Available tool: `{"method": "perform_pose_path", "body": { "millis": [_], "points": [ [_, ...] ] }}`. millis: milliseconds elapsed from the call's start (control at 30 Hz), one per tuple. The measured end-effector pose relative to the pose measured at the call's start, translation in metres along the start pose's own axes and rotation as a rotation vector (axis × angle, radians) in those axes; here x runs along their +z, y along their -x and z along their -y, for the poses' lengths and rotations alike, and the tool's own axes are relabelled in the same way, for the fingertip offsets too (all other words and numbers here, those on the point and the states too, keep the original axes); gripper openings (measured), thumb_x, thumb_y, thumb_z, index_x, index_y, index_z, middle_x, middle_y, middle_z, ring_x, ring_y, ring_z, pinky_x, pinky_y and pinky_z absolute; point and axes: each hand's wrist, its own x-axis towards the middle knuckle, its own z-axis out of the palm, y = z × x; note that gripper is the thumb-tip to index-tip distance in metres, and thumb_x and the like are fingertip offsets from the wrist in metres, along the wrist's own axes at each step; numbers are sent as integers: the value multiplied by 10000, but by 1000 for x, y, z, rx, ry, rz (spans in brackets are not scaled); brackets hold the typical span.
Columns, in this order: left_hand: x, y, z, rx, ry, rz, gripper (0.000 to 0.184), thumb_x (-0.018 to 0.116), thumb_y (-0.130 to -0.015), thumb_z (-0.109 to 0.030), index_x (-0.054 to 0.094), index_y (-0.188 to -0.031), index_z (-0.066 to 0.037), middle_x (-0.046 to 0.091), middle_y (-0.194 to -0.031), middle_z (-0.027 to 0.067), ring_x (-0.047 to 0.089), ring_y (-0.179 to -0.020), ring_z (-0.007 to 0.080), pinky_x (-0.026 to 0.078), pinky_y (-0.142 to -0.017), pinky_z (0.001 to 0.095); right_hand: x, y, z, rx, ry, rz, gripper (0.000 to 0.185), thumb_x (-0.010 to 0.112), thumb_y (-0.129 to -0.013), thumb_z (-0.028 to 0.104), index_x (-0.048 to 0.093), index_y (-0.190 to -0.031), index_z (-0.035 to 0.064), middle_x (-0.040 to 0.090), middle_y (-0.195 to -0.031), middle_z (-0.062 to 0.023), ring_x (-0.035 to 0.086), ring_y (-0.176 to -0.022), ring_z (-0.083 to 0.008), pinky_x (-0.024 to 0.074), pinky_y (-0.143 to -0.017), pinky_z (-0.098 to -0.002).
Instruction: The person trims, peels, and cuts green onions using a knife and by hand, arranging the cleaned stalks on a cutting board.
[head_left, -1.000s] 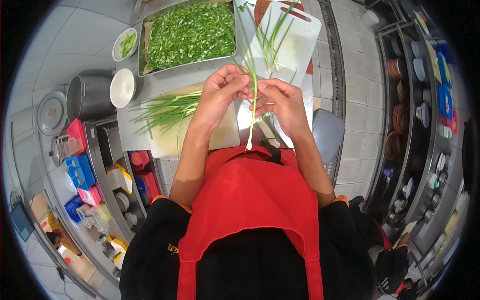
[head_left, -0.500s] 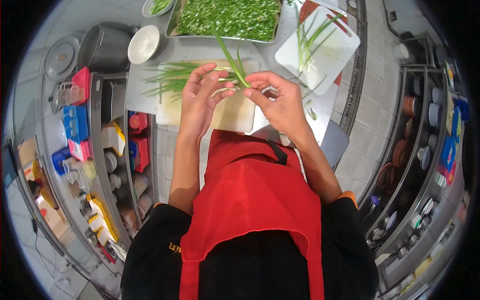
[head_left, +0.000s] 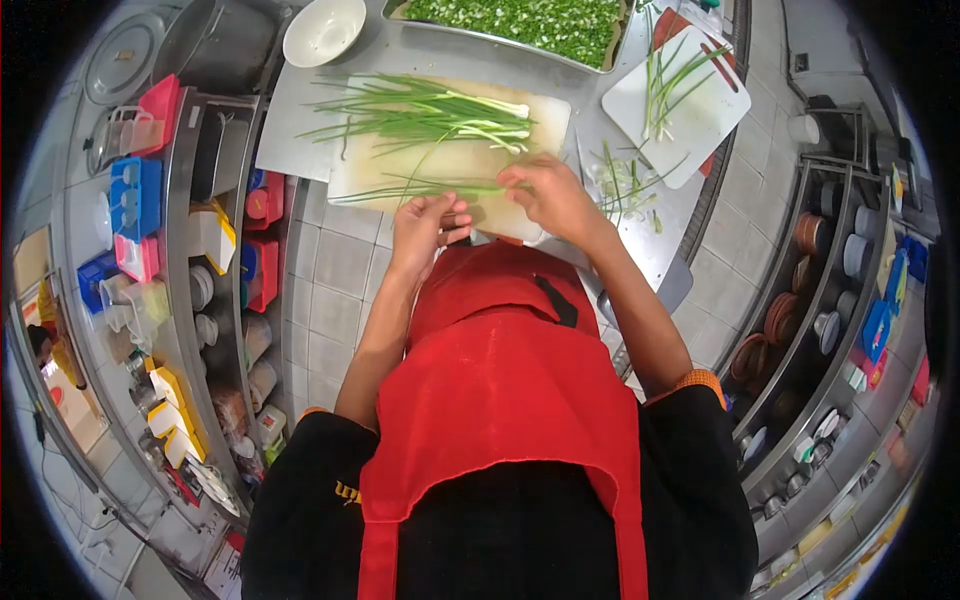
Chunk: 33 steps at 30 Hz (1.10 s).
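Note:
On the cream cutting board (head_left: pixel 545 125), a bunch of spring onions (head_left: pixel 430 112) lies with white ends to the right and green leaves to the left. Below it, a single spring onion (head_left: pixel 440 187) stretches leftward low over the board's near part. My right hand (head_left: pixel 552 195) pinches this stalk near its right end. My left hand (head_left: pixel 425 235) is beside the stalk's near side, fingers loosely curved and apart, nothing visible in them. A thin leaf hangs close to its knuckles; whether they touch is unclear.
Behind the board stands a metal tray (head_left: pixel 490 36) of chopped greens. A white board (head_left: pixel 690 110) with more spring onions lies at right, trimmings (head_left: pixel 625 185) beside it. A white bowl (head_left: pixel 325 32) and large pot (head_left: pixel 215 45) are at far left. Shelves flank both sides.
Both hands have come down toward the near edge of the board. The held spring onion has swung from upright to nearly flat, leaves leftward. The camera view has shifted, revealing the bunch.

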Motion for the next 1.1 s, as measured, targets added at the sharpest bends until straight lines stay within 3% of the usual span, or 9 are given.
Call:
{"method": "perform_pose_path", "body": {
  "millis": [100,233,333,367,433,533,667,767,1100],
  "points": [
    [-6,2,4,-272,-122,75,303,561,-954,-303,588,-960,-2,646,-892,105,652,-656,178,542,-522,251,4,10,9,37,140,-222,213,641,-788,24,642,-1000,23,642,-962,-161,562,-946,-353,455,-832,-417],
    [-17,9,14,-94,-382,100,292,572,-952,-305,601,-936,-14,633,-863,87,628,-600,145,502,-453,233,-10,61,15,279,236,-358,185,624,-819,53,638,-999,14,623,-984,-160,562,-924,-352,445,-813,-422],
    [-27,-1,16,1027,-1102,34,88,672,-822,-115,647,-863,-41,631,-875,82,593,-802,253,485,-686,389,2,103,9,524,369,-467,253,635,-806,63,612,-1053,15,598,-895,-180,546,-869,-383,445,-807,-450],
    [-27,-6,19,982,-1095,26,108,678,-764,-81,665,-872,-86,615,-887,58,530,-893,294,421,-798,429,7,110,8,616,429,-435,295,631,-817,73,584,-1101,6,587,-917,-200,543,-863,-393,444,-805,-455],
    [-29,-18,18,1053,-1173,46,102,684,-775,-95,671,-877,-93,619,-884,49,532,-867,279,424,-769,406,15,119,3,669,467,-387,408,636,-828,98,510,-1201,-9,548,-1018,-244,533,-891,-414,441,-805,-469],
    [-31,-28,17,1139,-1269,82,105,690,-789,-128,681,-892,-110,619,-881,32,532,-831,260,422,-736,383,13,116,-3,697,268,-380,411,647,-821,105,519,-1197,-1,522,-1080,-239,521,-926,-418,439,-817,-472],
    [-28,-31,17,1134,-1344,72,115,681,-799,-168,692,-907,-129,607,-874,21,533,-826,253,411,-725,385,13,112,5,742,349,-322,415,670,-802,115,536,-1177,2,517,-1076,-239,520,-934,-415,437,-827,-468],
    [-27,-30,16,1139,-1402,56,129,674,-802,-182,689,-923,-140,602,-882,22,538,-828,256,405,-718,387,15,117,-8,656,276,-401,407,697,-776,140,565,-1137,5,517,-1067,-228,510,-946,-405,433,-838,-457],
    [-26,-43,12,1195,-1413,96,154,655,-800,-182,677,-951,-165,580,-888,27,552,-843,247,401,-718,391,8,111,-21,455,714,-449,210,630,-818,200,670,-899,10,515,-1087,-180,466,-1001,-385,423,-852,-462]
  ]
}}
